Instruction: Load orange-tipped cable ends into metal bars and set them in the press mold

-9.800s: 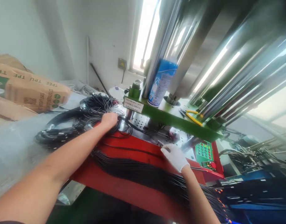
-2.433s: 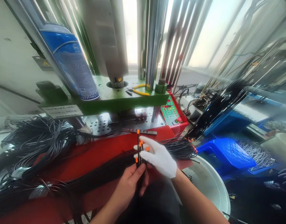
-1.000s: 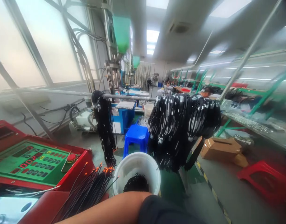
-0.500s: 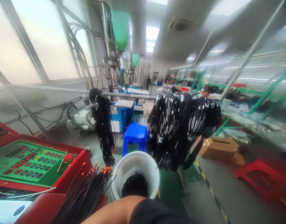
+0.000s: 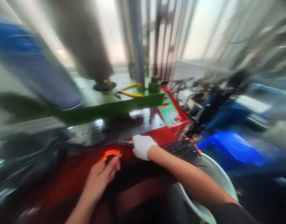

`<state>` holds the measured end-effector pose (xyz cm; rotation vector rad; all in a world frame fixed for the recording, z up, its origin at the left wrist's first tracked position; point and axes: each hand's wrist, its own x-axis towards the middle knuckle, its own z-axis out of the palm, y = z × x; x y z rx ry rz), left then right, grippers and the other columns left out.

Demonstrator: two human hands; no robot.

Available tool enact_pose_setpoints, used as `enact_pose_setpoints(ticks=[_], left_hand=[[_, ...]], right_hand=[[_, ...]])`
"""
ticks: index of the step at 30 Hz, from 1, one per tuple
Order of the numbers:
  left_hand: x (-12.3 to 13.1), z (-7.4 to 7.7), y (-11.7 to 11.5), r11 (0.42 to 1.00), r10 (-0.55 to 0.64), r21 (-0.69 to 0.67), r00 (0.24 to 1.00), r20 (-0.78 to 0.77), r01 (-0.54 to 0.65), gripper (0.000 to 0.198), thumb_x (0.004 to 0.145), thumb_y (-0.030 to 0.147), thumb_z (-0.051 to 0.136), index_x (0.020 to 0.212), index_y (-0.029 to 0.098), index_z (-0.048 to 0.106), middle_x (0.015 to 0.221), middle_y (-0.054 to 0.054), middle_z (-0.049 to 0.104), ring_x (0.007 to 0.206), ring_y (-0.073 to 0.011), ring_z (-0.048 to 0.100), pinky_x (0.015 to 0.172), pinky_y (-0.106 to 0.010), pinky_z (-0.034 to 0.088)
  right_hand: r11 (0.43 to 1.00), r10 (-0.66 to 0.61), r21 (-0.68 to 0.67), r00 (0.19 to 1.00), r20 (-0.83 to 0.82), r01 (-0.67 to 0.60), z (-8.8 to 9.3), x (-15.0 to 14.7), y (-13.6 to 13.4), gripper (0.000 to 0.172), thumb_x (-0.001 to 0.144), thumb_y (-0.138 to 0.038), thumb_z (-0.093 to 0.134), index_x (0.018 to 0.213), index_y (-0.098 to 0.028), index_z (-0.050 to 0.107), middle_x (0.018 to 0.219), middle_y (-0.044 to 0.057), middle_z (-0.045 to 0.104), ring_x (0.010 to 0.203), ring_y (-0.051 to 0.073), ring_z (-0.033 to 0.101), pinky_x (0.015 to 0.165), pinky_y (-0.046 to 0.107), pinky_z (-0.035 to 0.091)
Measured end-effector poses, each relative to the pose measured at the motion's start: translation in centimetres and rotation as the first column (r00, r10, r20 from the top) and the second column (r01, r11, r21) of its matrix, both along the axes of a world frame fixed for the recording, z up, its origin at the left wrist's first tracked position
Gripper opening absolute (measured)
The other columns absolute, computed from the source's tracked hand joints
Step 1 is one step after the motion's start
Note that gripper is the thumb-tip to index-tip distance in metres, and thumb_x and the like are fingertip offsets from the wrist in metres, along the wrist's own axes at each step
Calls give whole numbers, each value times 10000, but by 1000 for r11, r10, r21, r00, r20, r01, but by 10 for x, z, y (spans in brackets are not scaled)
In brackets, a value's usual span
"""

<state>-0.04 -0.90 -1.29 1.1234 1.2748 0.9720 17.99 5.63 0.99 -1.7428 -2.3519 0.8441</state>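
The picture is smeared by head motion. My bare left hand is closed around a small bunch of black wires with orange tips, held over the red machine bed. My right hand, in a white glove, rests at the back edge of the red bed beside a thin metal strip; its fingers are curled and what they hold cannot be made out. More orange-tipped black wires lie to the right of it.
A green press platen with steel columns rises behind the hands. Yellow-handled pliers lie on it, and a blue spray can stands at left. A green control panel, white bucket and blue stool are at right.
My view has swung from the workshop aisle and hanging cable bundles back to the press. Both hands are in sight again, the left one holding orange-tipped wires.
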Motion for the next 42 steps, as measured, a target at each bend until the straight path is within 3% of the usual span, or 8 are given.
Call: enact_pose_setpoints(ticks=[4,7,11,16,22,27,34,42], left_hand=[[-24,-4,-17,999,-18,-29,996,85,21,282,867,412,555,909,136,520,613,31,529,397,-20,268,377,-165,175],[-18,-4,-13,999,-46,-1,991,127,46,228,888,384,534,863,174,449,595,53,505,400,-24,244,377,-168,170],[-14,-4,-11,998,-59,-24,987,150,63,225,890,368,539,829,167,458,622,54,472,420,-18,248,383,-166,175],[-8,-4,-8,993,-66,-80,979,193,83,216,888,347,544,858,133,533,639,39,472,421,-16,276,382,-168,193],[6,-5,-1,987,-69,-125,977,203,96,236,887,362,542,863,129,569,561,58,416,408,-30,313,370,-158,230],[14,-7,4,987,-58,-135,981,186,84,261,863,391,573,813,134,562,514,73,385,387,-30,291,356,-154,244],[15,-5,2,984,-101,-132,988,118,116,307,856,416,575,775,120,584,457,72,391,350,-28,287,349,-160,227],[11,-7,-2,981,-138,-116,981,137,154,301,896,396,521,767,128,569,462,64,411,360,-35,313,368,-171,246]], right_hand=[[988,78,-119,987,-138,-95,-14,-18,10,298,916,-392,429,916,-127,566,722,93,640,534,158,593,500,268,457],[930,-118,-363,891,-438,-55,-11,-15,10,496,908,-582,322,845,-146,549,578,9,541,366,84,432,362,206,349],[852,-352,-516,634,-689,-87,-7,-16,3,377,913,-489,404,1029,-161,548,604,-30,473,423,67,410,403,180,354],[874,-338,-478,602,-723,-83,-10,-8,5,235,867,-304,539,1026,-146,609,710,3,520,557,74,471,496,177,415],[816,-535,-577,352,-768,-18,-8,-4,5,337,861,-236,527,1182,-142,569,774,29,573,567,74,501,525,193,463],[856,-468,-512,319,-824,-68,2,-5,-5,457,847,-259,562,1292,-164,517,833,23,591,574,60,501,517,182,475],[833,-512,-543,222,-830,-106,2,-2,-5,479,850,-276,558,1313,-164,508,819,36,612,550,69,508,468,180,461],[839,-482,-519,217,-849,-163,0,0,-6,452,858,-264,559,1299,-168,525,831,39,613,574,77,518,489,184,472]])
